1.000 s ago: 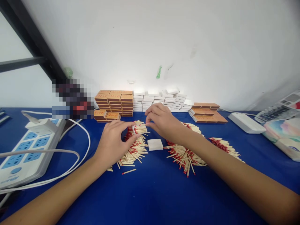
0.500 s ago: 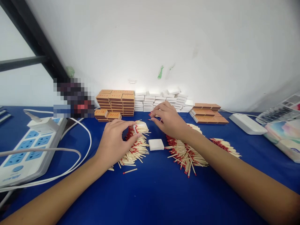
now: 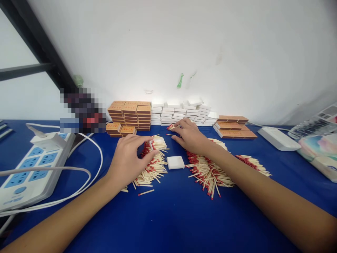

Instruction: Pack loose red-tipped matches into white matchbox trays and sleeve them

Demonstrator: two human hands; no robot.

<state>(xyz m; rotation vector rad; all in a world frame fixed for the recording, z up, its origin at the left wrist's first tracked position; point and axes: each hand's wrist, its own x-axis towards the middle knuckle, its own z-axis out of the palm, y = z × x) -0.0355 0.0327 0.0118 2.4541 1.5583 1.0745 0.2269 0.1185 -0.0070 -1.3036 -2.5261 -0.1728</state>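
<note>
My left hand (image 3: pixel 127 158) pinches a small white matchbox tray (image 3: pixel 157 143) filled with matches, holding it over the left pile of red-tipped matches (image 3: pixel 151 167). Farther back, my right hand (image 3: pixel 191 136) rests on the blue table (image 3: pixel 173 218), its fingertips closed on a few loose matches (image 3: pixel 171 128) just in front of the white stack. A closed white box (image 3: pixel 175 162) lies between the two piles. A second pile of matches (image 3: pixel 207 172) spreads under my right wrist.
Orange matchbox sleeves (image 3: pixel 130 114) and white trays (image 3: pixel 181 113) are stacked along the wall, with more orange sleeves (image 3: pixel 233 127) to the right. A power strip (image 3: pixel 28 168) with white cables lies at left. A white device (image 3: pixel 279 138) and packages (image 3: pixel 318 151) sit at right.
My right hand has left the tray and moved back and to the right, lowering onto loose matches near the white stack. My left hand still holds the tray in place.
</note>
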